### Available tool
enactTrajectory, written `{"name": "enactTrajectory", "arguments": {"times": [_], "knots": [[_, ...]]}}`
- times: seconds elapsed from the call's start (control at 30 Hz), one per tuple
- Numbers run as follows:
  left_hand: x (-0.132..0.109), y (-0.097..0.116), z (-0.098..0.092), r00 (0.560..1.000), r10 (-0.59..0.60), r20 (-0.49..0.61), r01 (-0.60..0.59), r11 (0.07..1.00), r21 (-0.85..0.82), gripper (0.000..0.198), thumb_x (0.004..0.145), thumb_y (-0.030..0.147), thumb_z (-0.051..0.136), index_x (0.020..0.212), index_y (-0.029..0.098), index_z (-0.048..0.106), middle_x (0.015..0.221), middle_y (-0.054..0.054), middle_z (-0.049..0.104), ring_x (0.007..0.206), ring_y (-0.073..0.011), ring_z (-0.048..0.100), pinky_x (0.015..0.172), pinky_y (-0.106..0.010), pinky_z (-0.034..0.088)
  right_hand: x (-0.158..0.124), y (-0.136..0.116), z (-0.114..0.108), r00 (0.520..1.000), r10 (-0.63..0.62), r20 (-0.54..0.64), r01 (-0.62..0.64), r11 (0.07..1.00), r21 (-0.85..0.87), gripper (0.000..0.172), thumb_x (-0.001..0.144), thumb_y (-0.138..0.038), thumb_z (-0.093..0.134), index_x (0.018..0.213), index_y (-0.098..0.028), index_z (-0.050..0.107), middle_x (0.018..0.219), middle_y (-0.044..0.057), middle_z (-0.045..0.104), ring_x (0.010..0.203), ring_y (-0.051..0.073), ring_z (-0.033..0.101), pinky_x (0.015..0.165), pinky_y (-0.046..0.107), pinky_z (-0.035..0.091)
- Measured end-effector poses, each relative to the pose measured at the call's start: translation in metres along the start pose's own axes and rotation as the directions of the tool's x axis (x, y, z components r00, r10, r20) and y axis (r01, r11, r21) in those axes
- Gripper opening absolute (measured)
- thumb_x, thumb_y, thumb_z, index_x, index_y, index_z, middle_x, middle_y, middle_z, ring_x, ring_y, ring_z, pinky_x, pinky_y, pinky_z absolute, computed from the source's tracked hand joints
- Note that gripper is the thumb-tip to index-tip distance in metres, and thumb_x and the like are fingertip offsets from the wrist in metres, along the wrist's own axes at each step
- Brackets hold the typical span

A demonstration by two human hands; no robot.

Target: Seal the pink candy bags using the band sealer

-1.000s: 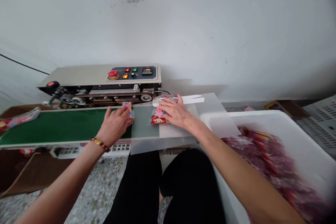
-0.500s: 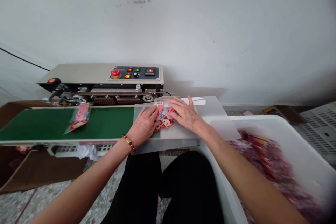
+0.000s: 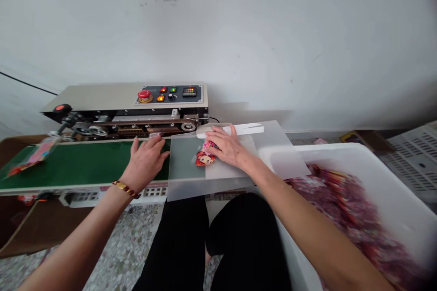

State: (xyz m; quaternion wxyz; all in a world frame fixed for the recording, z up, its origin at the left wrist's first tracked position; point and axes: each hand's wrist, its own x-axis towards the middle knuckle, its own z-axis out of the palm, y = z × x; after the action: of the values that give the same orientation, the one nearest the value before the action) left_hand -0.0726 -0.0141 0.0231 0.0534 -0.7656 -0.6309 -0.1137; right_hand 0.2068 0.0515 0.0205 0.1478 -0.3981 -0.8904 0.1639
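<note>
Packet (image 3: 205, 158) lies on the sheet (image 3: 184, 163), partly under the right hand (image 3: 229, 148); those fingers are spread and slightly bent over its upper part, its red printed end showing to the near left of the thumb; whether the thumb pinches it, I cannot tell. It looks light and soft, clear film around contents mostly hidden, so it should flex and slide readily; the film is probably slick, and a flat press of the fingertips would likely steer it better than a tight pinch, which might crease the top; the filled middle or side edges seem the best hold.

Just beyond the right fingertips is a white strip (image 3: 246, 129); to their left, the left hand (image 3: 145, 159) has its fingers splayed, palm down, over the belt (image 3: 92, 159), a second packet (image 3: 154, 135) peeping just past their tips; well left of these lies a third packet (image 3: 43, 151); past the left fingertips stands the machine (image 3: 102, 97); right of the right fingers, the tub (image 3: 398, 186) holds a blurred pile (image 3: 355, 209).
</note>
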Motion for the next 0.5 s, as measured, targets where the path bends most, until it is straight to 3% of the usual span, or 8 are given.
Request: {"name": "enactTrajectory", "arguments": {"times": [0.13,0.23,0.33,0.5], "knots": [[0.019,0.049,0.009,0.967,0.249,-0.056,-0.255,0.933,-0.255,0.034,0.100,0.024,0.044,0.127,0.016,0.062,0.136,-0.015,0.065,0.130,-0.0252,0.059,0.121,-0.049,0.038,0.006,-0.003,-0.002,1.000,-0.023,-0.020,0.023,1.000,0.004,0.035,0.104,-0.033,0.046,0.135,-0.030,0.062,0.146,0.004,0.060,0.147,0.028,0.039,0.122,0.069,0.003],[0.025,0.079,0.023,0.937,0.348,-0.020,-0.335,0.883,-0.328,0.045,0.098,0.021,0.046,0.143,0.016,0.050,0.151,-0.016,0.053,0.142,-0.0273,0.048,0.122,-0.054,0.035,-0.013,0.009,-0.010,0.990,0.043,-0.136,-0.040,0.999,0.023,0.036,0.104,-0.029,0.042,0.135,-0.030,0.061,0.144,0.005,0.062,0.143,0.027,0.046,0.120,0.069,0.011],[0.020,0.082,0.030,0.956,0.293,0.030,-0.269,0.910,-0.317,0.048,0.097,0.021,0.046,0.145,0.015,0.047,0.155,-0.017,0.048,0.146,-0.0292,0.043,0.123,-0.058,0.031,-0.051,0.030,-0.022,0.969,0.096,-0.227,-0.099,0.995,0.001,0.034,0.103,-0.030,0.042,0.129,-0.028,0.064,0.136,0.007,0.067,0.137,0.029,0.052,0.118,0.067,0.018],[0.007,0.068,0.022,0.975,0.205,0.092,-0.169,0.938,-0.302,0.043,0.100,0.027,0.043,0.141,0.015,0.051,0.155,-0.016,0.047,0.146,-0.0290,0.043,0.124,-0.056,0.029,-0.130,0.047,-0.031,0.936,0.172,-0.308,-0.197,0.979,-0.054,0.034,0.103,-0.038,0.041,0.125,-0.028,0.065,0.135,0.008,0.067,0.132,0.028,0.057,0.117,0.059,0.029]]}}
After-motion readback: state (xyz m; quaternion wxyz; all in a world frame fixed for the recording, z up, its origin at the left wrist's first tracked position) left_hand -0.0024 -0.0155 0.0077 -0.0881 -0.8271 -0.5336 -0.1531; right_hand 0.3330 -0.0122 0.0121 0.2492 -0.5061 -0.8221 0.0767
